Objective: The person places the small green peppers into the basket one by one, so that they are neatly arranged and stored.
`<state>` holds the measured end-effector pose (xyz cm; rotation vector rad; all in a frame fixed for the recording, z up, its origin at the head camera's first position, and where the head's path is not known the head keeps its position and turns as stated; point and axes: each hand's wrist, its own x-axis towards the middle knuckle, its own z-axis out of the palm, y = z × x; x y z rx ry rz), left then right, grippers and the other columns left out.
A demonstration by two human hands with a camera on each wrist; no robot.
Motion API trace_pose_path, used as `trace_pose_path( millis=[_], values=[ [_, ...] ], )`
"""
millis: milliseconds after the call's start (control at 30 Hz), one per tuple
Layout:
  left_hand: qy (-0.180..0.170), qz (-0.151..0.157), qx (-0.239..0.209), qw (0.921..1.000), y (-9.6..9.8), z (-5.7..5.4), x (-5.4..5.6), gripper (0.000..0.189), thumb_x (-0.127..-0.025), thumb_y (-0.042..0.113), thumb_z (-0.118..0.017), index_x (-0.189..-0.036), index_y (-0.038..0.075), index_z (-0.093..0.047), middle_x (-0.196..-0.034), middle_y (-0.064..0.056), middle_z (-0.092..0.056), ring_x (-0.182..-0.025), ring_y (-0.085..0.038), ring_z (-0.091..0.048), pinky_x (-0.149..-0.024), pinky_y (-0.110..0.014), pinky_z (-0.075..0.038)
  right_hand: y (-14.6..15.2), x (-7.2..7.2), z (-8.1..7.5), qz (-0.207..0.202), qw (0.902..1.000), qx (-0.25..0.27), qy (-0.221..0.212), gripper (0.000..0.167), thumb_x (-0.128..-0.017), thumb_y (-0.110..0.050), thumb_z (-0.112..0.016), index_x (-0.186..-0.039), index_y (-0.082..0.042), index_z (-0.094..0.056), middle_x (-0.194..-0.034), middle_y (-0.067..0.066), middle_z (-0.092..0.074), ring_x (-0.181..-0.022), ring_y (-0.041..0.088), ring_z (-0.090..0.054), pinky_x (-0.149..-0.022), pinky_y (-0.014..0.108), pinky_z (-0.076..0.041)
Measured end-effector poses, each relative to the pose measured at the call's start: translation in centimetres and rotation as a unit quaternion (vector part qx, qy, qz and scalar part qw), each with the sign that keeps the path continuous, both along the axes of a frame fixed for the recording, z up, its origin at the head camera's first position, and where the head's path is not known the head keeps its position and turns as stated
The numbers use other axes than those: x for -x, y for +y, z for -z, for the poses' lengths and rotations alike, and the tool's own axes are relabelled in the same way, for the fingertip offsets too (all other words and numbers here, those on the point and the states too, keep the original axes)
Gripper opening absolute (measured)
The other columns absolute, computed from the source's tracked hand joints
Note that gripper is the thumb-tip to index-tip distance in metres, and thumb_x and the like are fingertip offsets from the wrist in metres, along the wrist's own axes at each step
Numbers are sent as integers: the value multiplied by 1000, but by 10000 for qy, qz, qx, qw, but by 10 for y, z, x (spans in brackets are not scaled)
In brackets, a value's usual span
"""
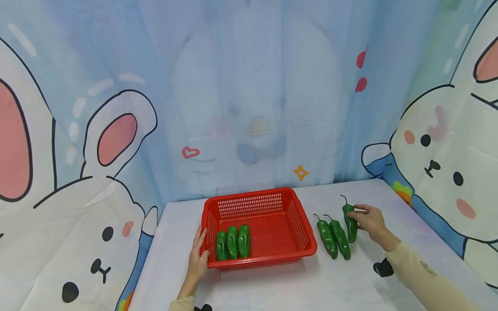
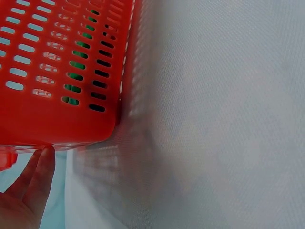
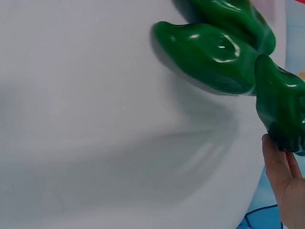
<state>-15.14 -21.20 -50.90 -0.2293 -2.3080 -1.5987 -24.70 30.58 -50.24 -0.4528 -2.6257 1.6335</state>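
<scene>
My right hand (image 1: pixel 371 221) pinches a green chili pepper (image 1: pixel 349 222) near the right of the table, its stem pointing up and away. In the right wrist view the held pepper (image 3: pixel 281 105) overlaps the end of another pepper (image 3: pixel 209 57). Two more peppers (image 1: pixel 327 237) lie side by side just left of the held one. My left hand (image 1: pixel 197 255) rests along the left wall of a red plastic basket (image 1: pixel 268 261), with straight fingers (image 2: pixel 40 179) touching its side in the left wrist view. Three green peppers (image 1: pixel 232 242) lie in a row inside the basket's left part.
A white-covered table (image 1: pixel 264 289) carries everything. Behind it hangs a blue curtain (image 1: pixel 253 108) printed with cartoon rabbits, which also runs along both sides. Small black objects (image 1: pixel 383 268) show beside each wrist.
</scene>
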Motion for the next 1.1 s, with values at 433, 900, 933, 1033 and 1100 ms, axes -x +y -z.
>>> trace_pose_path(
  millis=[433,900,933,1033,1100],
  values=[
    [132,-27,-61,9999,-6,25,12,66,-81,-18,-44,-146,-7,-39,-159,-23,-22,-147,-42,-16,-105,-9,-14,-11,3,-24,19,9996,241,150,61,-96,-22,-57,-143,13,-40,-136,40,-46,-106,40,-64,-88,52,-51],
    [223,24,-64,9997,-8,31,16,67,-82,-17,-45,-148,-4,-39,-160,-21,-22,-147,-40,-16,-105,-11,-16,-39,13,-44,-218,9974,557,404,60,-97,-21,-58,-146,9,-39,-138,38,-46,-96,23,-67,-86,48,-53],
    [222,8,-49,9997,-8,31,15,67,-82,-17,-45,-148,-4,-39,-160,-21,-22,-147,-41,-17,-105,-11,-16,-42,13,-45,-244,9972,578,398,59,-97,-20,-57,-146,8,-39,-138,37,-46,-99,25,-67,-86,48,-53],
    [177,-52,15,9998,-6,28,14,67,-82,-18,-44,-147,-6,-39,-159,-22,-23,-147,-42,-18,-104,-10,-16,-51,13,-49,-267,9968,638,405,58,-97,-18,-58,-146,7,-40,-137,37,-47,-103,32,-66,-86,49,-53],
    [126,-46,-2,9999,-4,20,10,66,-82,-20,-43,-146,-8,-39,-159,-24,-22,-146,-43,-17,-104,-11,-16,-58,13,-52,-319,9963,686,414,57,-97,-18,-58,-145,6,-41,-137,36,-47,-104,32,-66,-86,49,-53]
  ],
)
